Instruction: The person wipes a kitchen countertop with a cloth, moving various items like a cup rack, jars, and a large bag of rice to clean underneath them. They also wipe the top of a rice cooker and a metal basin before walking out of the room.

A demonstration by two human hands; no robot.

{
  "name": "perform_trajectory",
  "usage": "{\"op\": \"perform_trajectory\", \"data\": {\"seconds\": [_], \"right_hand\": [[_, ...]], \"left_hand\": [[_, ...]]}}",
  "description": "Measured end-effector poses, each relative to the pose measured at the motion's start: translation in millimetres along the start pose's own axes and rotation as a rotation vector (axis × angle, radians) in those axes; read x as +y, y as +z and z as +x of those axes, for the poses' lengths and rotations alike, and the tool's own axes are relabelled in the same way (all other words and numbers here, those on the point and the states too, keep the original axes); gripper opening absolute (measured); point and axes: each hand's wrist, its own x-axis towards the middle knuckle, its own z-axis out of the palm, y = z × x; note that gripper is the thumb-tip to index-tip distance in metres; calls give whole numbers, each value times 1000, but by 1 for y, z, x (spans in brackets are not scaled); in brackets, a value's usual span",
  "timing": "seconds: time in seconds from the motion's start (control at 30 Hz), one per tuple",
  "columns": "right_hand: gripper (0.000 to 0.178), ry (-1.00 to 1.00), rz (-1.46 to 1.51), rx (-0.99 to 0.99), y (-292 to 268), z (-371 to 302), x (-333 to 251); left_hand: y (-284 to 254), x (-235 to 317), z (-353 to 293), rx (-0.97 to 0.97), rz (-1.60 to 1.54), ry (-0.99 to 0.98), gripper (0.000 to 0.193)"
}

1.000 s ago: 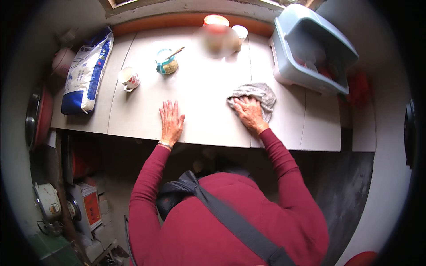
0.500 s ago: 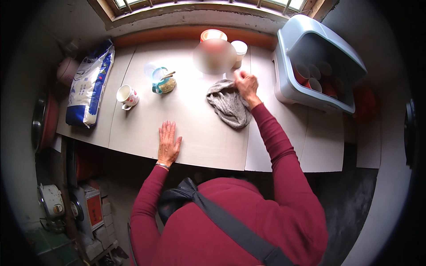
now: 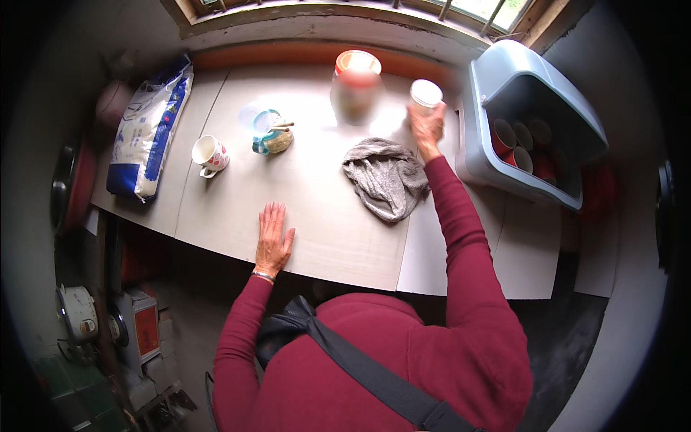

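Observation:
My right hand [image 3: 427,128] is wrapped round a small jar with a white lid [image 3: 426,92], near the back right of the table. Just below that hand lies a crumpled grey cloth [image 3: 385,178], apart from my fingers. Flat on the table's front part rests my left hand [image 3: 272,237], fingers stretched out and holding nothing. Left of the white-lidded jar stands a larger jar with a red lid [image 3: 358,60], partly blurred.
A white mug [image 3: 210,155] and an open glass jar with teal trim [image 3: 276,140] stand left of centre. At far left lies a blue-and-white sack [image 3: 147,129]. A light-blue bin [image 3: 471,155] holding several red cups [image 3: 503,137] bounds the right side.
My right hand has let go of the grey cloth and taken hold of the white-lidded jar, which has moved right, away from the red-lidded jar. My left hand stays flat.

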Motion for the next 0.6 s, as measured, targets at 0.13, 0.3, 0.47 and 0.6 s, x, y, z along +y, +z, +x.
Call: {"op": "perform_trajectory", "data": {"seconds": [0.13,0.3,0.47,0.6], "right_hand": [[69,66,-173,111,-48,-14,27],[95,54,-138,49,-65,-40,31],[111,167,138,-30,-44,-122,-25],[124,-165,140,-162,8,-92,-59]], "left_hand": [[-1,2,2,1,-4,5,56],[-4,5,3,-6,-15,3,57],[-4,1,0,16,-6,-10,57],[-2,0,1,20,-29,-8,57]]}}
